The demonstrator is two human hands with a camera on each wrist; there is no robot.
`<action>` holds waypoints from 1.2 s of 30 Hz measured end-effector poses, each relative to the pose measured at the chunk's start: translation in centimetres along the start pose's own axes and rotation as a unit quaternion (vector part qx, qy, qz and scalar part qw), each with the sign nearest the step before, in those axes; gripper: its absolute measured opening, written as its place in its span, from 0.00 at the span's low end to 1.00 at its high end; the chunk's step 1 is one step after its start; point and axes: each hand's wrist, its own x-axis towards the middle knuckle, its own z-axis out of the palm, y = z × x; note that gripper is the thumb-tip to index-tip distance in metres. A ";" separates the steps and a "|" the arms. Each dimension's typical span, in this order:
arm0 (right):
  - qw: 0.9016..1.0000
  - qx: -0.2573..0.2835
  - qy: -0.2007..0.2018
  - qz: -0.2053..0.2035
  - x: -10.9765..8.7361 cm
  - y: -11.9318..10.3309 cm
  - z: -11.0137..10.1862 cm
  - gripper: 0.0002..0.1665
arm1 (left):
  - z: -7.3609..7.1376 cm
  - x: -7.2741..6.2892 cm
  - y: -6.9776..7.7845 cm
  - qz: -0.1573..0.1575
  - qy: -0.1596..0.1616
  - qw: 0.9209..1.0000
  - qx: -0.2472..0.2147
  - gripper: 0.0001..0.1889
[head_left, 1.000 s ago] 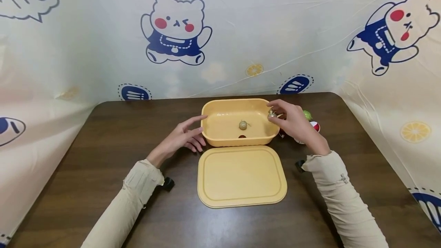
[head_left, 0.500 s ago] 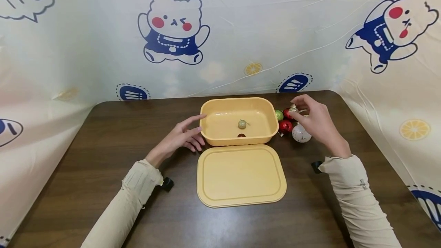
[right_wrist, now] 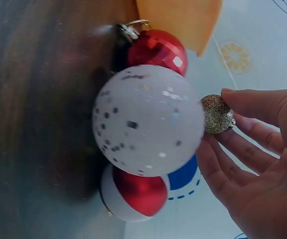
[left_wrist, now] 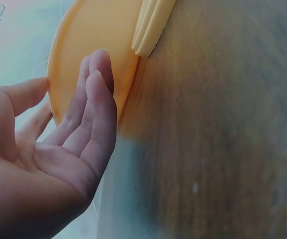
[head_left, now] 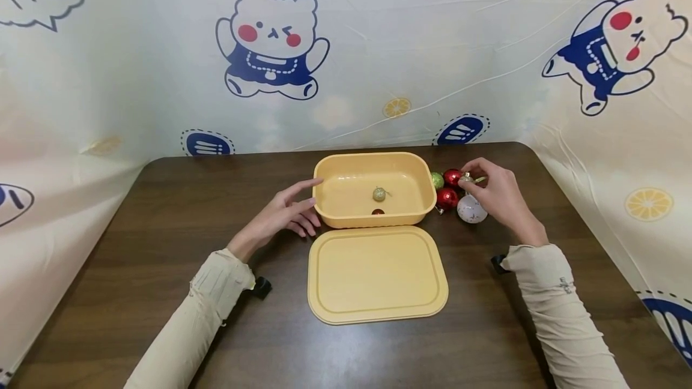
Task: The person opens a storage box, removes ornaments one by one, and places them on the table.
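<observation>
A small gold glitter bauble (right_wrist: 217, 113) is pinched between the thumb and fingers of my right hand (head_left: 501, 195), low beside the group of baubles right of the box. Closest to that hand is a white speckled bauble (head_left: 471, 209); a red-and-white one (right_wrist: 136, 193) shows only in the right wrist view. My left hand (head_left: 280, 216) touches the left rim of the yellow plastic box (head_left: 351, 189) with thumb and forefinger, its other fingers loose along the wall (left_wrist: 96, 30). Inside the box lie another gold bauble (head_left: 379, 194) and a dark red one (head_left: 378, 212), partly hidden by the front wall.
Two red baubles, a farther one (head_left: 452, 177) and a nearer one (head_left: 447, 199), and a green bauble (head_left: 437, 180) sit against the box's right side. The yellow lid (head_left: 378, 275) lies flat in front of the box on the brown table (head_left: 216, 197). A printed cloth (head_left: 362, 59) hangs behind.
My right hand has moved right from over the box's right end to the bauble group, carrying the gold bauble, then lowered slightly. My left hand has stayed at the rim.
</observation>
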 end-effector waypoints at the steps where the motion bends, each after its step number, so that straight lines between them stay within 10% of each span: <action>1: 1.000 -0.002 -0.002 0.000 0.0 0.1 0.2 0.15 | 0.0 0.0 0.0 0.000 0.000 1.000 0.000 0.28; 36: 1.000 -0.007 -0.019 -0.008 0.2 -0.3 1.0 0.13 | 0.0 0.0 0.0 0.002 -0.001 1.000 0.002 0.27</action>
